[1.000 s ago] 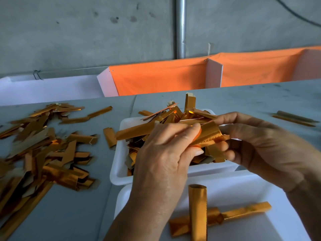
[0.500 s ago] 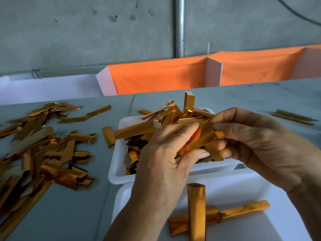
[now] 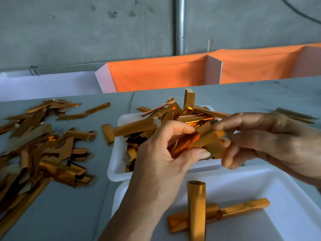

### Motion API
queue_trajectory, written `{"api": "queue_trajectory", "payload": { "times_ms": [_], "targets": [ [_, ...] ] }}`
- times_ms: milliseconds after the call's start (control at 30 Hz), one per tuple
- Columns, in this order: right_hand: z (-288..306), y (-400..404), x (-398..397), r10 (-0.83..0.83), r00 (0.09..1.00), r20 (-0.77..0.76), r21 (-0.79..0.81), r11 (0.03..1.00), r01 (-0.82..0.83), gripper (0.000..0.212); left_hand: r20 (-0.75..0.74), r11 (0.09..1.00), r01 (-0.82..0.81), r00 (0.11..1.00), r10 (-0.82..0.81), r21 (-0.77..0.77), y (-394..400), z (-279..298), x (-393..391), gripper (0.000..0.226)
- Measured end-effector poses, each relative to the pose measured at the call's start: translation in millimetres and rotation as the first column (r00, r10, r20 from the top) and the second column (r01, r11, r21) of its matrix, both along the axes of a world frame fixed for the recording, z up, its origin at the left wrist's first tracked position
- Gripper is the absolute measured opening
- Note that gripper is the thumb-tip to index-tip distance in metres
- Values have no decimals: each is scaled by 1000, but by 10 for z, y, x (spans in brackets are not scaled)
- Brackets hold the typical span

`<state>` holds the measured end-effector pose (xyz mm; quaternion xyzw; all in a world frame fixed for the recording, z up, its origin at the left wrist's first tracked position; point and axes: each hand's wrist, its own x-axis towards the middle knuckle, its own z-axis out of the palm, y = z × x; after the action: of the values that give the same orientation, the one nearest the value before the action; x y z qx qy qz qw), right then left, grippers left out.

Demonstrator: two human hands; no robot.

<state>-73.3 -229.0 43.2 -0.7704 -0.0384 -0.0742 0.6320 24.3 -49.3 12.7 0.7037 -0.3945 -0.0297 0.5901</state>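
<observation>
Head view: both your grips are clamped on 1 gold strip (image 3: 206,139), left hand (image 3: 163,153) low, right hand (image 3: 274,141) high, its long axis running hand to hand above the heaped tray (image 3: 115,153).

Off to your left, a loose heap of gold foil strips (image 3: 43,150) sprawls across the grey table (image 3: 60,206). Dead ahead, a white tray (image 3: 114,164) is piled with more strips, one standing on end (image 3: 189,98), and a short curled piece (image 3: 107,133) lies just beside its left rim. Nearest you, a second white tray (image 3: 286,197) holds a rolled tube (image 3: 197,209) lying across a flatter folded piece (image 3: 243,208). Far right, a couple of strips (image 3: 295,115) sit alone. Behind: orange cloth panels (image 3: 156,75), a metal pipe (image 3: 180,25), a concrete wall (image 3: 86,32).
</observation>
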Motion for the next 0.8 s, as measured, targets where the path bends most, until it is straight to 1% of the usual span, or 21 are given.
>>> {"api": "queue_trajectory", "payload": {
  "times_ms": [67, 133, 200, 333, 400, 500, 600, 700, 733, 800],
  "targets": [
    [-18, -43, -19, 71, 997, -13, 5, 997, -71, 45, -6, 1000, 28, 1000, -28, -10, 19, 14, 10, 36],
    [-41, -75, -24, 76, 996, -38, 15, 997, -75, 37, -5, 998, 63, 998, -63, -1, 33, 29, 15, 35],
    [-39, -87, -31, 128, 987, -98, 8, 992, -128, 38, -10, 996, 91, 996, -91, 3, 44, 35, 16, 34],
    [1, -83, -55, 286, 917, -278, 54, 958, -282, 44, -7, 992, 125, 992, -125, 17, 46, 38, 21, 33],
    [1, -66, -38, 321, 904, -281, 79, 947, -312, 37, -15, 991, 136, 991, -136, 5, 49, 29, 33, 32],
    [-13, -37, -9, 263, 920, -289, 7, 962, -273, 31, 16, 992, 122, 992, -122, 32, 60, 30, 57, 32],
    [-8, 16, 22, 288, 910, -299, 5, 954, -300, 27, 27, 995, 95, 995, -96, 41, 79, 20, 63, 32],
    [-72, -6, 50, 170, 927, -334, -88, 974, -210, 18, 127, 985, 66, 988, -87, 160, 44, 6, 39, 32],
    [-90, -14, 55, 147, 931, -334, -105, 976, -192, 17, 156, 982, 50, 985, -79, 183, 32, -1, 30, 30],
    [-86, -17, 49, 130, 938, -321, -94, 981, -168, 17, 160, 983, 31, 985, -61, 184, 25, 3, 24, 30]
  ]
}}
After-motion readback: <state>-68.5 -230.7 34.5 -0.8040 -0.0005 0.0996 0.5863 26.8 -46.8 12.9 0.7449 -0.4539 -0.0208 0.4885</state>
